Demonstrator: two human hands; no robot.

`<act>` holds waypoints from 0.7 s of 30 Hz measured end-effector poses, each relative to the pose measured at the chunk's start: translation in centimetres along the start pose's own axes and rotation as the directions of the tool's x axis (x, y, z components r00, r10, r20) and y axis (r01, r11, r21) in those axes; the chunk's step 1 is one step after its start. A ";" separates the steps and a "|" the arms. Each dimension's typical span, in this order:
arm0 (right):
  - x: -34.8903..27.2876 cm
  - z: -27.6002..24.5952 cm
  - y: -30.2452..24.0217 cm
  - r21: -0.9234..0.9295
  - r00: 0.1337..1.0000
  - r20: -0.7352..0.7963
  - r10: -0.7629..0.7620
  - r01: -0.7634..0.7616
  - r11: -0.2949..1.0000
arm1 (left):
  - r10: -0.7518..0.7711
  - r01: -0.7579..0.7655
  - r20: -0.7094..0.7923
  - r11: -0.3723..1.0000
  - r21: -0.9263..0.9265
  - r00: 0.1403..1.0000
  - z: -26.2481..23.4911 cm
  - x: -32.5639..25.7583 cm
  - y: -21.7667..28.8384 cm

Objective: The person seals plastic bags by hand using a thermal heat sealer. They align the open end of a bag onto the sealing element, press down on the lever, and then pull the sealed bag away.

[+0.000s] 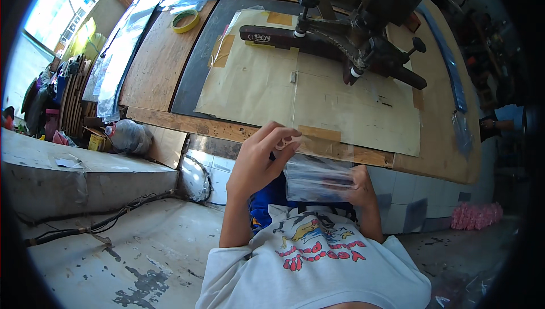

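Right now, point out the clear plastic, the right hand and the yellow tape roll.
Clear plastic (314, 182): head view, middle of the part below the table edge.
Right hand (359, 185): head view, middle of the hand.
Yellow tape roll (189, 28): head view, near side of the ring.

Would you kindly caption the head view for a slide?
Right hand holding clear plastic by a bench, left hand close by.

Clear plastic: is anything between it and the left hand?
Nothing visible: the left hand is right by the upper left of the clear plastic, whose right side the right hand grips. Left contact is unclear.
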State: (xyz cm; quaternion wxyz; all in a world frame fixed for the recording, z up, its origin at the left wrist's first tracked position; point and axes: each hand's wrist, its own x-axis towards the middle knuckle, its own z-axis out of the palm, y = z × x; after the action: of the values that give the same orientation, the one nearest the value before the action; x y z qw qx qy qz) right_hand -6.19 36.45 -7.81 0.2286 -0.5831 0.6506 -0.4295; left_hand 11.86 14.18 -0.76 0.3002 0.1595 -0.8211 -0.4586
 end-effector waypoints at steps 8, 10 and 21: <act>-0.7 0.4 1.9 0.051 0.999 0.029 0.021 -0.022 0.998 | -0.327 0.328 0.052 0.903 -0.279 0.944 1.3 0.3 -0.1; -1.9 1.1 4.0 -0.038 0.997 -0.041 -0.070 0.068 0.997 | -0.375 0.362 0.055 0.831 -0.423 0.925 1.7 -0.1 -0.6; -5.0 -1.0 1.0 0.335 0.936 0.051 -0.347 0.312 0.889 | -0.273 0.438 0.388 0.155 -0.886 0.880 3.6 4.3 -2.3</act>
State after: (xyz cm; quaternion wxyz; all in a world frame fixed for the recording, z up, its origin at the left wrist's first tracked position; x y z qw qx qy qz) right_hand -6.45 41.44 -9.14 0.2797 -0.6625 0.4497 -0.5297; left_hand 6.27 13.02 -2.67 0.1603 0.1004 -0.3264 -0.9261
